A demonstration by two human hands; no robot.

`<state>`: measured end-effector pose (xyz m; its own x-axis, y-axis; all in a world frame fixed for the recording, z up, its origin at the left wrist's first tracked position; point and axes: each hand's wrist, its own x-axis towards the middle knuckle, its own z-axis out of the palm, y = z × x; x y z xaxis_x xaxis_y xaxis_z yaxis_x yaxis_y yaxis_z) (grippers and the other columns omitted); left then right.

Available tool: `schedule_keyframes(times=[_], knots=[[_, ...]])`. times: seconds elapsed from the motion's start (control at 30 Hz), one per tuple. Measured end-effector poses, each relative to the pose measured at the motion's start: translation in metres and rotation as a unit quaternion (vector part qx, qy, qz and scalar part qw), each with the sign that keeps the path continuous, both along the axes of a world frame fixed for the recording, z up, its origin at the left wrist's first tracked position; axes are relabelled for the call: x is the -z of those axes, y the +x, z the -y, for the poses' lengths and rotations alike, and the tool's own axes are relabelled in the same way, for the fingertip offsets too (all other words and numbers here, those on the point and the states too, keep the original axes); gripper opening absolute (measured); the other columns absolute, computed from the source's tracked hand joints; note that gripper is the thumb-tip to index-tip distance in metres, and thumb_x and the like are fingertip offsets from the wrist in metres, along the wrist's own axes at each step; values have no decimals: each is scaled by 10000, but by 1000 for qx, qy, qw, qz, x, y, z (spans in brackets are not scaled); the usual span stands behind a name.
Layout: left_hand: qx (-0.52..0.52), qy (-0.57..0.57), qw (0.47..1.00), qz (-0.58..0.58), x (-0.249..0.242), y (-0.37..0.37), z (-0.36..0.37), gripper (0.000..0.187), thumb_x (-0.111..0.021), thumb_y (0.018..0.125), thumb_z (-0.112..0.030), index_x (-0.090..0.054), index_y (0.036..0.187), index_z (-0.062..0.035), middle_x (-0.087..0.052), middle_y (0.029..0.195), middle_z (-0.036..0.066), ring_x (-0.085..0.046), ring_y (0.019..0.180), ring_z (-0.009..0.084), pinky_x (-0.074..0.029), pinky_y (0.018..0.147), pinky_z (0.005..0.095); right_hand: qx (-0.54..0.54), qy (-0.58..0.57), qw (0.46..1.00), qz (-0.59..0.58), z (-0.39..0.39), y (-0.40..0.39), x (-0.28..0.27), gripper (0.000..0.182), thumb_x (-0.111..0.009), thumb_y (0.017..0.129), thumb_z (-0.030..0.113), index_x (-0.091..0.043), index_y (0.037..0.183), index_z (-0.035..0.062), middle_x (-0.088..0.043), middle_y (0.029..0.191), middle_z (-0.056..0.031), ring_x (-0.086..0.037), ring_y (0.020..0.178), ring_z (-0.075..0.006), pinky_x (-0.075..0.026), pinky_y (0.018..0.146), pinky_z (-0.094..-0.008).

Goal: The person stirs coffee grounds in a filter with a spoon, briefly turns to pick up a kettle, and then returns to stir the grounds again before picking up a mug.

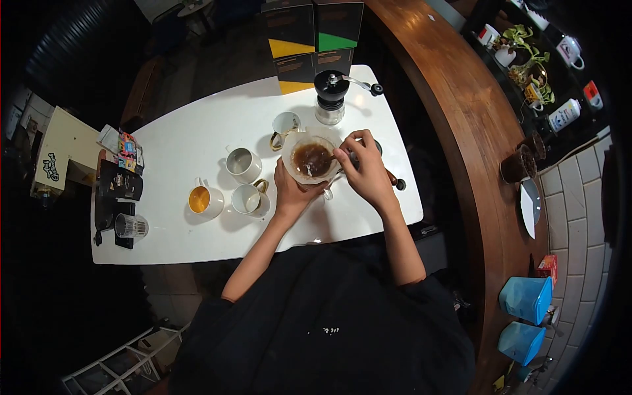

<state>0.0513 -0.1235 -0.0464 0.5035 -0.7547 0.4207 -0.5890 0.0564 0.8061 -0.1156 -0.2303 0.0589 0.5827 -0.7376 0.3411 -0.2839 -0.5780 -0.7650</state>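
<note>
A coffee dripper (294, 172) with a pale filter holds wet brown coffee (312, 160) near the middle of the white table (164, 158). My left hand (294, 192) is wrapped round its lower left side. Above its right rim, my right hand (363, 166) pinches something thin that dips toward the coffee; most of it is hidden by the fingers. Just left of the dripper stand a white mug (243, 164), another white mug (249, 199) and a cup with a golden handle (286, 123). A mug with an orange inside (205, 201) is farther left.
Behind the dripper stands a hand grinder (330, 99) with its crank out to the right. Dark cards (288, 29) stand at the back edge. Bags (122, 178) and a glass (131, 226) are at the far left. A wooden counter (454, 131) runs along the right.
</note>
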Motion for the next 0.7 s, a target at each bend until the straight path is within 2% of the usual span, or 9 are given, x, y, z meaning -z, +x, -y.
schedule_keyframes(times=[0.07,0.13,0.2,0.23,0.27,0.3,0.33,0.43,0.7], knots=[[20,6,1000,-24,-3,3,3,893,-988,673,-376,-546,1362,-20,-605,1215,169,-558,1194,402,-430,1038,522,2,3,1000,5,1,-1,3,296,-675,1056,262,-664,1036,-33,-589,1175,-167,-635,998,-303,-527,887,-400],[40,13,998,-48,-8,6,9,836,-991,668,-342,-585,1324,-19,-630,1193,170,-583,1172,404,-446,1026,521,-19,2,999,38,4,0,5,295,-674,1056,253,-658,1024,-40,-647,1106,-157,-651,943,-260,-534,843,-371],[62,0,996,-58,-15,8,14,605,-951,709,-256,-676,1193,-18,-709,1131,166,-651,1103,387,-480,999,511,-18,51,998,27,5,-2,0,311,-678,1047,266,-661,1010,-42,-671,1056,-167,-679,924,-274,-538,853,-376],[63,-1,996,-57,-20,8,14,605,-951,709,-256,-676,1193,-18,-709,1131,166,-651,1103,387,-480,999,511,-19,99,995,17,6,-1,-3,327,-682,1037,279,-663,996,-45,-695,1007,-178,-707,905,-289,-541,864,-380],[72,-1,996,-58,-25,8,15,521,-928,727,-219,-697,1148,-17,-733,1111,163,-672,1078,378,-490,993,506,-18,98,995,17,7,-1,-5,327,-682,1037,279,-663,996,-45,-695,1007,-178,-707,905,-289,-541,864,-380],[81,0,995,-60,-27,7,15,437,-905,745,-182,-717,1103,-15,-757,1090,160,-693,1053,370,-500,987,502,-24,104,994,6,8,-1,-7,331,-681,1037,284,-663,987,-43,-702,931,-171,-705,822,-268,-546,815,-369],[83,0,995,-60,-26,8,15,437,-905,745,-182,-717,1103,-15,-757,1090,160,-693,1053,370,-500,987,502,-29,110,993,-5,9,-2,-8,334,-679,1036,288,-664,977,-41,-709,855,-164,-703,739,-248,-550,767,-358],[73,-11,996,-53,-27,8,16,386,-884,766,-155,-726,1087,-8,-769,1076,153,-710,1033,360,-505,993,486,-17,142,990,3,12,1,-6,340,-678,1032,298,-662,971,-36,-711,787,-167,-703,695,-233,-544,720,-357],[76,8,990,-120,-43,7,12,482,-916,724,-193,-720,1127,-15,-768,1087,149,-733,1013,344,-553,960,443,-4,153,988,-17,11,2,-20,348,-673,1031,296,-664,978,-47,-734,809,-184,-748,776,-251,-561,767,-361]])
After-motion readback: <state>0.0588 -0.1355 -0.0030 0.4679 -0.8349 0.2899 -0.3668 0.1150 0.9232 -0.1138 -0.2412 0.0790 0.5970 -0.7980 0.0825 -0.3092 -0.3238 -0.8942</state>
